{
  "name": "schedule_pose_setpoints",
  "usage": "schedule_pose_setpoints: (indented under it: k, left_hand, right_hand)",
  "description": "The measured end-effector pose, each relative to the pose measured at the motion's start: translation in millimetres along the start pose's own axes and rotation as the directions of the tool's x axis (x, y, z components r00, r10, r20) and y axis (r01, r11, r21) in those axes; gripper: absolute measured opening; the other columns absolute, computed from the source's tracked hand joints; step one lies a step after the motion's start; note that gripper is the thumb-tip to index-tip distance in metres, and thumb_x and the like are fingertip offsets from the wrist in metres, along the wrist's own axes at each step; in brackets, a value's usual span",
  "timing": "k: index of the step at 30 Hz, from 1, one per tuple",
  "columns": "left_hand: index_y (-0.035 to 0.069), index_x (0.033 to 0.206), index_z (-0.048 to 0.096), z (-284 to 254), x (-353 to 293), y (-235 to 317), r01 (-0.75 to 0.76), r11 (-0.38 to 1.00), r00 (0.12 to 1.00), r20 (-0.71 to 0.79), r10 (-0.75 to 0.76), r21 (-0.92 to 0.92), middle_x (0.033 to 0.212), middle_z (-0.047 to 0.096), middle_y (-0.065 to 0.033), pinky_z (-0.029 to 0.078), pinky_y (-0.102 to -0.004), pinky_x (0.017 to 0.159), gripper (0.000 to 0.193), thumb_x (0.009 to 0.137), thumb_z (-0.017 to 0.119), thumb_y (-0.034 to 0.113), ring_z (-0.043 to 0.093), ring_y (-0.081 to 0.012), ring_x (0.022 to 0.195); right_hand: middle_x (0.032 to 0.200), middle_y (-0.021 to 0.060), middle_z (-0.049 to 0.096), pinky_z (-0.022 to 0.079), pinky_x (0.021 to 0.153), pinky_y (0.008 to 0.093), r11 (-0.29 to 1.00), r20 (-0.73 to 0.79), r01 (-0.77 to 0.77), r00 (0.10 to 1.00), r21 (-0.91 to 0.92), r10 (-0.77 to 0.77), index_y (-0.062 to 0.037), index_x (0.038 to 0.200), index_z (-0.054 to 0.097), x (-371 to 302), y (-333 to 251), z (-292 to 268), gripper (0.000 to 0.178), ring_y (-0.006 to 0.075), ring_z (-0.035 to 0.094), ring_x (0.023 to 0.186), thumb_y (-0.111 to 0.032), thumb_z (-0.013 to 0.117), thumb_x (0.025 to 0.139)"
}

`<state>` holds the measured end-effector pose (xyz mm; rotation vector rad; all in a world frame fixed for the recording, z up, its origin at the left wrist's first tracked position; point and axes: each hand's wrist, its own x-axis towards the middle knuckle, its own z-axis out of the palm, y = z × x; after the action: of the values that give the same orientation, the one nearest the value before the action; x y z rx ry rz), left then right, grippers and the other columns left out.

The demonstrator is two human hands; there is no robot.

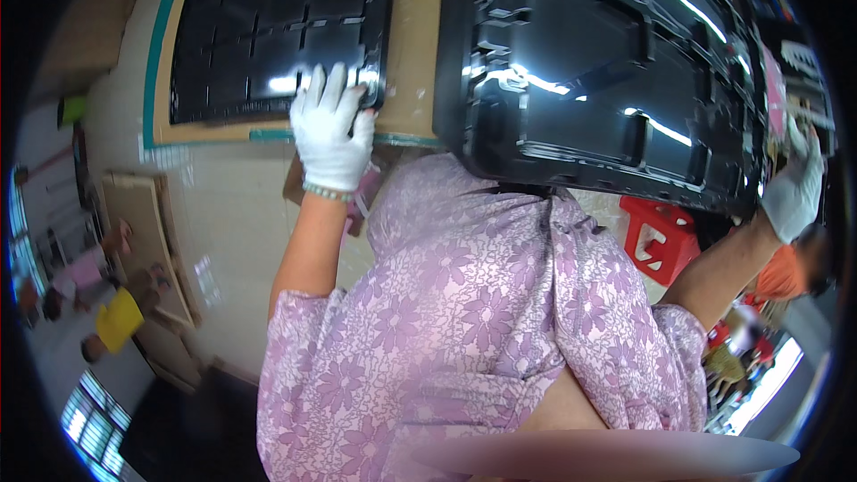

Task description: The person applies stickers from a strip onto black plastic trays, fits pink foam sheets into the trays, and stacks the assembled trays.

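Observation:
My left hand (331,129), in a white glove, rests flat on the near corner of a black ribbed plastic panel (268,27) that lies on a cardboard-topped table (415,45). My right hand (794,187), also gloved, grips the far right edge of a second, larger glossy black moulded panel (607,71). That panel is tilted and leans against my chest, over my purple flowered top.
A red plastic stool (659,236) stands under the big panel at the right. Flat cardboard sheets (143,232) lie on the floor at the left. Other people are at the left edge and lower right.

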<state>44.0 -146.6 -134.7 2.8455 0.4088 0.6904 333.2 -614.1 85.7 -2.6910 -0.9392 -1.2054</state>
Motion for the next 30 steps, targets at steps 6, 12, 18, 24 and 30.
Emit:
schedule_pose_setpoints:
  k: [6,12,18,24,30]
  left_hand:
    - [-0.003,0.113,0.066,-49.5,74.4,-11.6,-0.007,0.977,0.929,-0.362,-0.073,-0.213,0.113,0.068,-0.0166,0.050,-0.0392,0.093,0.029,0.090,0.062,0.014,0.065,-0.0295,0.103]
    - [-0.004,0.118,0.065,-131.7,238.6,102.7,-0.382,0.766,0.895,-0.413,0.168,-0.517,0.115,0.068,-0.0111,0.044,-0.0315,0.099,0.026,0.095,0.054,0.004,0.062,-0.0192,0.106]
    - [-0.002,0.128,0.057,-96.2,388.5,178.5,0.332,0.254,0.855,0.403,0.325,-0.909,0.117,0.067,-0.0164,0.044,-0.0346,0.101,0.041,0.099,0.057,0.026,0.062,-0.0236,0.112]
    - [-0.001,0.135,0.048,-46.7,432.7,237.4,0.376,0.324,0.856,0.459,0.238,-0.868,0.136,0.054,-0.0228,0.041,-0.0402,0.106,0.061,0.094,0.064,0.041,0.053,-0.0305,0.126]
    - [0.001,0.128,0.055,-58.6,446.5,239.0,0.356,0.481,0.864,0.479,0.157,-0.801,0.128,0.060,-0.0192,0.050,-0.0388,0.094,0.051,0.092,0.067,0.035,0.057,-0.0293,0.120]
  right_hand:
    - [0.112,0.0106,0.071,0.045,0.100,0.0287,0.893,-0.054,-0.163,0.977,0.420,0.204,0.0038,0.124,0.063,31.7,-13.2,19.8,0.032,0.0153,0.063,0.110,-0.015,0.051,0.101]
    - [0.127,0.0118,0.064,0.044,0.102,0.0309,0.887,0.120,-0.337,0.942,0.316,0.315,-0.0037,0.117,0.068,100.0,46.5,69.8,0.038,0.0259,0.060,0.117,-0.032,0.051,0.098]
    - [0.120,0.0110,0.066,0.048,0.094,0.0325,0.927,0.188,-0.066,0.982,0.369,-0.005,-0.0122,0.122,0.065,185.4,53.4,164.0,0.032,0.0227,0.063,0.108,-0.028,0.058,0.095]
    - [0.136,0.0117,0.059,0.027,0.114,0.0433,0.107,0.768,-0.767,0.639,0.632,0.046,-0.0160,0.134,0.059,185.6,17.3,207.9,0.052,0.0259,0.050,0.129,-0.048,0.057,0.093]
    - [0.129,0.0128,0.062,0.035,0.109,0.0324,-0.219,0.693,-0.700,0.711,0.680,-0.119,-0.0032,0.137,0.053,196.7,-41.8,191.3,0.059,0.0190,0.054,0.124,-0.039,0.064,0.091]
